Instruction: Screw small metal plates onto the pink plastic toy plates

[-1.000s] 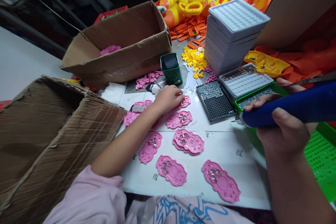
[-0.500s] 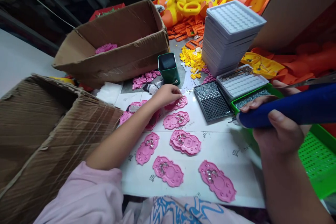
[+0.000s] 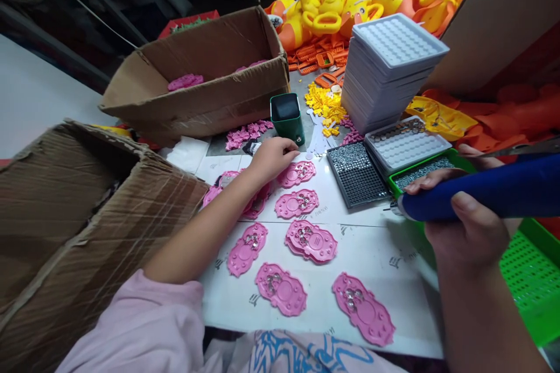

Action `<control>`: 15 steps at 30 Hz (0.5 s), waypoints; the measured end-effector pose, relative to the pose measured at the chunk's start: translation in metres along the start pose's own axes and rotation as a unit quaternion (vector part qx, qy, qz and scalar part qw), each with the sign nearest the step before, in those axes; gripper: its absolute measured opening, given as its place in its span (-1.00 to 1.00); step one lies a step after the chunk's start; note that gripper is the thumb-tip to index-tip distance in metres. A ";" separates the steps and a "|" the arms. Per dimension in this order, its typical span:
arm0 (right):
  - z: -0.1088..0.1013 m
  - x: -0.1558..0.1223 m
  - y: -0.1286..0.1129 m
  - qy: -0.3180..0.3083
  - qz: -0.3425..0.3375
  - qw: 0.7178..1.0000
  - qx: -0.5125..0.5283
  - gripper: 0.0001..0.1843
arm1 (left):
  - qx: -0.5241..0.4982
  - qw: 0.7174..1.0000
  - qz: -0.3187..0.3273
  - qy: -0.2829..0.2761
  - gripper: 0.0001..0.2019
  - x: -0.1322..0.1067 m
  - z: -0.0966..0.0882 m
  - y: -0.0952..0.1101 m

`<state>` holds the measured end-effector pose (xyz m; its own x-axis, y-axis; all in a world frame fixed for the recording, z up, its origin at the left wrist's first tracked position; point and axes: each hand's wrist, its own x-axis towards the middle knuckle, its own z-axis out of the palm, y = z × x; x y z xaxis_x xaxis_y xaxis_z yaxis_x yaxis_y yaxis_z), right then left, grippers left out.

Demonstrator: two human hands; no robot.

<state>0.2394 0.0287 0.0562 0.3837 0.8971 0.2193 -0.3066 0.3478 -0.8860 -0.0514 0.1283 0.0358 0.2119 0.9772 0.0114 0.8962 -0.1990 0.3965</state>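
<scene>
My left hand (image 3: 276, 157) is over the far edge of a pink plastic plate (image 3: 301, 173), its fingers bent together. Whatever they may pinch is hidden. My right hand (image 3: 468, 221) grips a blue electric screwdriver (image 3: 490, 189), its tip pointing left above the table. A thin metal tool (image 3: 520, 151) also shows behind that hand's fingers. Several more pink plates lie on the white sheet, such as one nearest me (image 3: 364, 309) and one in the middle (image 3: 311, 241), with shiny metal parts on them. Other pink pieces (image 3: 261, 203) are partly hidden behind my left forearm.
A black screw tray (image 3: 356, 172) stands beside a white tray (image 3: 411, 143) and a green box of screws (image 3: 426, 169). Behind are a stack of white trays (image 3: 389, 76), a dark green cup (image 3: 286, 119) and yellow pieces (image 3: 324, 102). Cardboard boxes (image 3: 196, 105) stand left.
The view has tilted slightly. My left hand has drawn back a little from the farthest pink plate, so more of the plate shows. My right hand still holds the screwdriver in much the same place.
</scene>
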 end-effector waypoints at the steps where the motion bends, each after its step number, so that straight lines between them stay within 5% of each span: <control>1: 0.001 0.000 -0.001 0.005 0.005 1.000 -0.002 -0.49 | 0.014 1.000 0.015 -0.006 -0.79 0.000 0.000 0.001; 7: 0.004 -0.001 -0.002 0.026 0.015 1.000 0.002 -0.49 | 0.074 0.984 0.124 -0.103 -0.81 0.005 -0.003 0.013; 15: 0.000 0.000 -0.001 -0.022 -0.014 1.000 -0.007 -0.49 | 0.118 0.965 0.162 -0.172 -0.82 0.020 -0.006 0.012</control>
<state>0.2393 0.0282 0.0566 0.3533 0.8984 0.2610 -0.2847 0.3690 -0.8848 -0.0387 0.1457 0.0466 0.5759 0.7870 -0.2214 0.8165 -0.5404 0.2033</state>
